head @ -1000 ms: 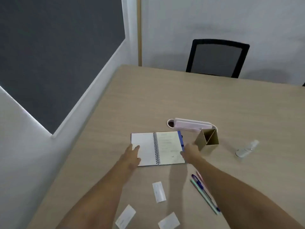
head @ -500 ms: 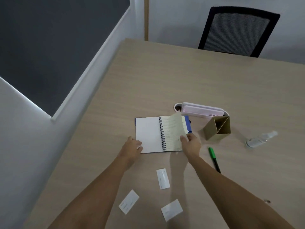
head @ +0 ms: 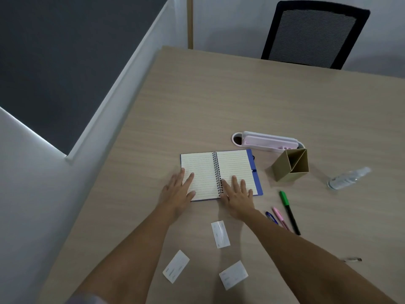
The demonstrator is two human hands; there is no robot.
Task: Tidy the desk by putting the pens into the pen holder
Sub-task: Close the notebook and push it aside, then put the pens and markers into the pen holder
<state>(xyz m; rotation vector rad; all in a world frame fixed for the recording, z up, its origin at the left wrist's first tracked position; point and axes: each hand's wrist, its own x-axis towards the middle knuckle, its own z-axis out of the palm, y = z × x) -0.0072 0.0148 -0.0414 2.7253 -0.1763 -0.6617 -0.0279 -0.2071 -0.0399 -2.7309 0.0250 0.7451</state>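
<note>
Fingers of the left hand [head: 176,190] lie spread and flat on the notebook [head: 217,174], its left page; the right hand [head: 237,195] presses likewise on the right page, holding nothing. At four o'clock from the notebook, three pens [head: 282,212] lie loose on the desk [head: 219,102]. At two o'clock the holder [head: 291,164] looks empty, so I judge every pen still to go.

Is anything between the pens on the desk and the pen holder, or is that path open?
Nothing visible blocks it. The green pen, pink pen and blue pen lie on bare desk below the pen holder, whose top is open. Both hands rest flat on the notebook, holding nothing.
</note>
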